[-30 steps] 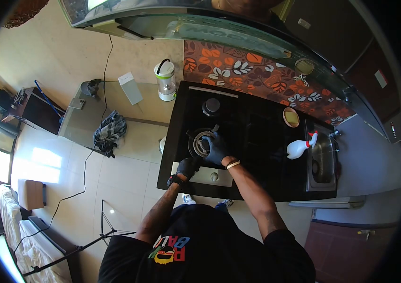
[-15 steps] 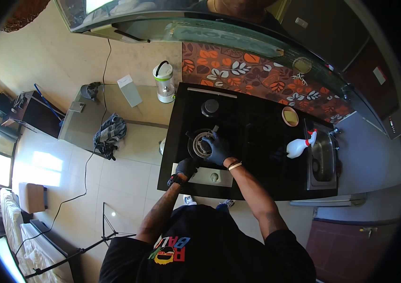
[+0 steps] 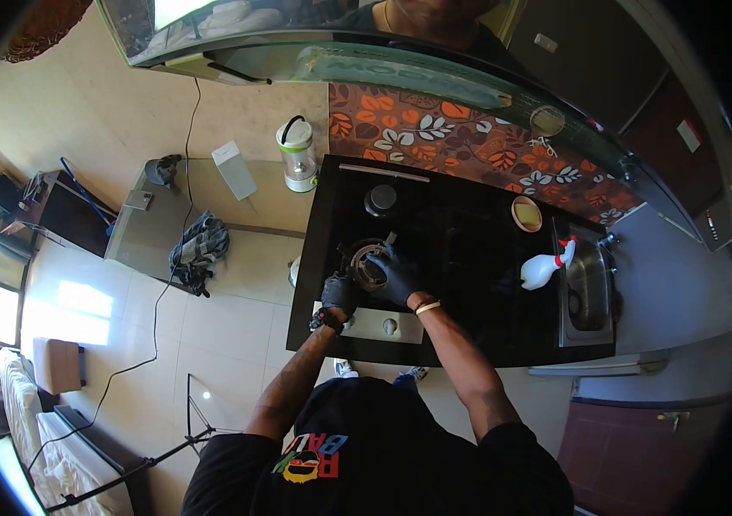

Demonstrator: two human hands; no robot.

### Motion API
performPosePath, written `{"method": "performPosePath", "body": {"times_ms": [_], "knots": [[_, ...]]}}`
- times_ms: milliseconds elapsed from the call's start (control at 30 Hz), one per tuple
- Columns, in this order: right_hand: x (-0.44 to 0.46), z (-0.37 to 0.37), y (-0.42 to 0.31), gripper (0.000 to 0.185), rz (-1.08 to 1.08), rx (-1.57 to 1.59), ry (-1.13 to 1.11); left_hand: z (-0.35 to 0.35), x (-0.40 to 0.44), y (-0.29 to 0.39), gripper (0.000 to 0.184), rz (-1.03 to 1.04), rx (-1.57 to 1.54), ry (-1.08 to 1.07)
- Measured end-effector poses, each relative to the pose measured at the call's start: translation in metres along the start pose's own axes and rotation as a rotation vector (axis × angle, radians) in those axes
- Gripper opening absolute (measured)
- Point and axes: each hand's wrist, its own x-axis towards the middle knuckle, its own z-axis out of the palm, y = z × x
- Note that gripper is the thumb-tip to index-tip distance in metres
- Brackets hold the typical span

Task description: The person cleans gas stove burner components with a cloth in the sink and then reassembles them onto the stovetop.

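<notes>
My left hand (image 3: 339,294), in a black glove, is at the near left edge of the gas burner (image 3: 369,263), its fingers curled against the dark metal pan support (image 3: 391,237). From the right, my right hand (image 3: 396,278), also gloved in black, reaches over the burner and grips the pan support, thumb and fingers bent over its ring. The gloves hide the near side of the burner and the exact contact of the fingertips. Just below the hands is the pale control panel with a knob (image 3: 390,327).
A second burner (image 3: 381,200) is farther back on the black counter (image 3: 478,318). To the right are a bowl with a sponge (image 3: 527,214), a white spray bottle (image 3: 545,267) and a steel sink (image 3: 589,297). A lantern (image 3: 297,155) stands at the back left. A glass-fronted hood (image 3: 409,64) hangs overhead.
My left hand has moved up and forward from the control panel to the burner's left edge. My right hand stays on the burner with only a slight shift.
</notes>
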Motion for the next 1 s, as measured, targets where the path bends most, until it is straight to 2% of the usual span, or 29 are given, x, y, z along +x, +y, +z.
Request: {"method": "performPosePath", "body": {"times_ms": [167, 267, 367, 567, 667, 767, 867, 1000], "knots": [[-0.001, 0.001, 0.003, 0.075, -0.015, 0.002, 0.012, 0.006, 0.0, -0.008, 0.048, 0.077, -0.013, 0.008], [-0.004, -0.001, 0.0, 0.078, 0.006, -0.008, 0.001, 0.003, -0.001, -0.013, 0.031, 0.156, -0.106, 0.048], [-0.005, -0.008, -0.004, 0.083, 0.026, 0.0, -0.026, 0.004, 0.004, -0.019, 0.047, 0.155, -0.089, -0.001], [-0.005, -0.002, -0.006, 0.095, 0.088, 0.012, -0.023, -0.014, 0.004, -0.001, 0.042, 0.066, -0.165, 0.02], [-0.007, -0.001, -0.007, 0.098, 0.108, -0.003, -0.013, 0.01, 0.007, -0.011, 0.041, 0.094, 0.176, 0.114], [-0.011, 0.008, -0.003, 0.096, 0.112, -0.022, 0.048, 0.0, 0.004, -0.002, 0.039, 0.063, 0.236, 0.186], [-0.007, 0.016, 0.002, 0.096, 0.108, 0.009, 0.054, -0.011, -0.002, 0.003, 0.038, 0.074, 0.166, 0.22], [-0.004, 0.023, 0.009, 0.098, 0.088, 0.017, 0.033, -0.013, -0.002, 0.0, 0.036, 0.078, 0.118, 0.121]]}}
